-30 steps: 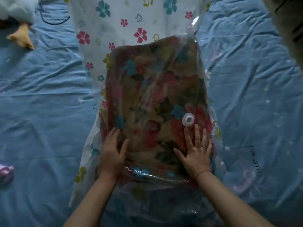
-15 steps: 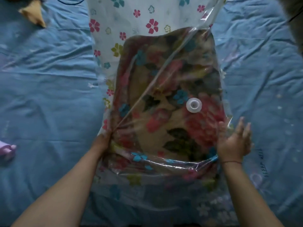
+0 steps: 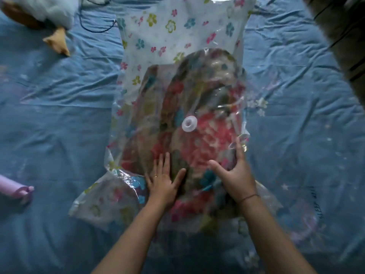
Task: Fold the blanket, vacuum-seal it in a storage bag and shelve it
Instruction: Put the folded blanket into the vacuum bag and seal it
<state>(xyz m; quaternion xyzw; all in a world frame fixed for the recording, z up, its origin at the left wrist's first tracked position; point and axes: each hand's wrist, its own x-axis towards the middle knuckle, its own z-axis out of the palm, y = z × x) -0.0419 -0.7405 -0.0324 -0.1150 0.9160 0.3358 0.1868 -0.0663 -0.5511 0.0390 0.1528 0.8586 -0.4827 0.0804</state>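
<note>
A folded blanket (image 3: 199,107) with red, brown and teal flowers lies inside a clear storage bag (image 3: 177,36) printed with small flowers, spread on the bed. A round white valve (image 3: 189,124) sits on the bag's top face. My left hand (image 3: 164,180) lies flat on the bag's near end, fingers spread, a ring on one finger. My right hand (image 3: 236,175) presses on the bag's near right side, thumb spread wide, fingers along the blanket's edge. Neither hand grips anything.
The bag lies on a wrinkled blue bedsheet (image 3: 59,119). A white and yellow plush toy (image 3: 43,18) sits at the far left, with a dark cord (image 3: 96,29) beside it. A pink object (image 3: 14,187) pokes in from the left edge.
Both hands went out to the bag's side edges, then came back onto its near end. The bag's near left corner now sticks out crumpled, and the bag lies further from me.
</note>
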